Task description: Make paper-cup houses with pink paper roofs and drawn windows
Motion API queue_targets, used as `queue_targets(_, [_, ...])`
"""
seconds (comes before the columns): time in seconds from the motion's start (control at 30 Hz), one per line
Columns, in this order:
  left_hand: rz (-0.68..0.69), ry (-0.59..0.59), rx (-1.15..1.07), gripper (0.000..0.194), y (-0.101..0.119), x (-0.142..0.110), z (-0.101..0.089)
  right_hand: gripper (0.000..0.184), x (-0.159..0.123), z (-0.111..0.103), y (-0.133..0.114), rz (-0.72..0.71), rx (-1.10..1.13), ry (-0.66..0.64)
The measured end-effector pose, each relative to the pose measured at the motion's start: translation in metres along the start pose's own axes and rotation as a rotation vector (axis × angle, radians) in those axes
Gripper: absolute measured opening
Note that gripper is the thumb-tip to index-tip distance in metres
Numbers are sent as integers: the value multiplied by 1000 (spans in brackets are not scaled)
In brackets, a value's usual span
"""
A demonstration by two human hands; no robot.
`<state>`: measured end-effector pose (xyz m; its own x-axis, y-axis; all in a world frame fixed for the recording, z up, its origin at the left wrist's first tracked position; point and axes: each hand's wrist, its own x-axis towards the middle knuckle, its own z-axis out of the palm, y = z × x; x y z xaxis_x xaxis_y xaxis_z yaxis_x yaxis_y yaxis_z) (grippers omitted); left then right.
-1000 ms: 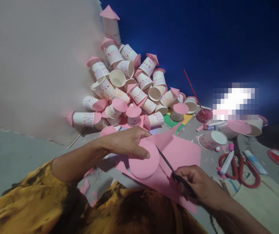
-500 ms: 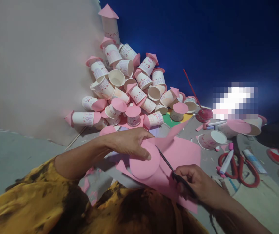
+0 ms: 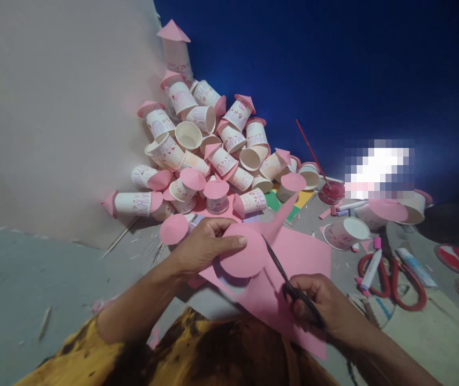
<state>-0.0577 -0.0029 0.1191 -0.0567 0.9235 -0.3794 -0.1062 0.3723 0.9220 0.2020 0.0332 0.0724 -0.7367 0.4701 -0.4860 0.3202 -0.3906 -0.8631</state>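
Observation:
My left hand (image 3: 213,244) pinches a round pink paper disc (image 3: 245,260), thumb on top and fingers underneath. Black-handled scissors (image 3: 279,265) are gripped in my right hand (image 3: 313,305), their blades pointing up and left at the disc's right edge. Beneath the disc spreads a larger pink paper sheet (image 3: 293,257), with a curved cut along its left side and a narrow strip standing up at its top. Whether the disc is wholly free of the sheet I cannot tell.
A pile of decorated paper cups (image 3: 221,161) with pink cone tops leans by the wall. To the right are a loose cup (image 3: 345,233), red-handled scissors (image 3: 408,289), a marker (image 3: 371,271), a tube (image 3: 416,266) and a red dish (image 3: 331,192) with a stick.
My left hand has shifted a little left and lifted the disc's lower edge off the sheet. The scissors have stayed beside the disc. The whole view has moved slightly.

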Motion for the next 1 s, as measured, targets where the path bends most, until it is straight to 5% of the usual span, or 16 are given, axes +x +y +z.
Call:
queue_targets(0.3, [3,135,-24,37,-8,-6,19,61,0,0,5,-7,10,-18])
queue_targets(1.0, [6,53,76,34,-9,-6,15,62,-2,1,-2,-12,9,-27])
